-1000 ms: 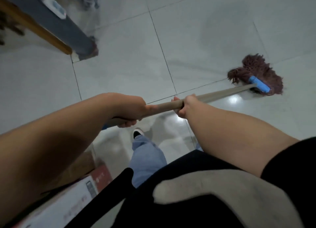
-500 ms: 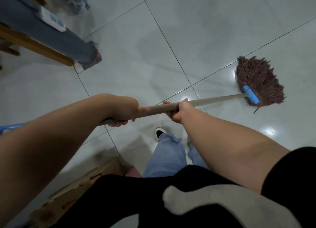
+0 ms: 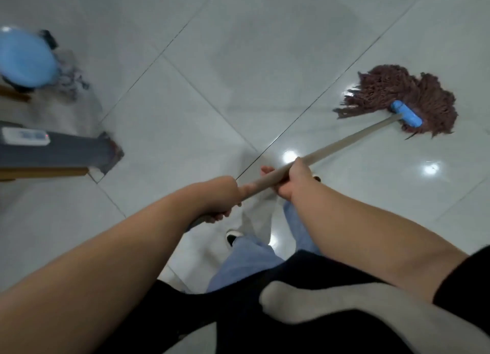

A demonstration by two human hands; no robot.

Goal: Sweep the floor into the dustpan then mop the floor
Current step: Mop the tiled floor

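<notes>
Mop [image 3: 403, 107] lies at right of frame w/ its brown strings spread flat on the tile floor [image 3: 238, 48], blue clamp on top, pale handle [image 3: 342, 141] running down-left to centre. Right hand [image 3: 293, 180] is curled round the handle, thumb side up; left hand [image 3: 220, 197] grips it lower down, fingers wrapped under, close to the right one. So this looks like the mopping step; no dustpan or broom in view, so sweeping is prob. done. Tiles near the mop head shine w/ light spots, maybe wet. Next move likely calls for dragging the head across the dry-looking tiles, keeping strings flat. At left: blue round tub [image 3: 25, 59], blurred, and a dark furniture edge [image 3: 58, 152]. Jeans & shoe at bottom centre.
</notes>
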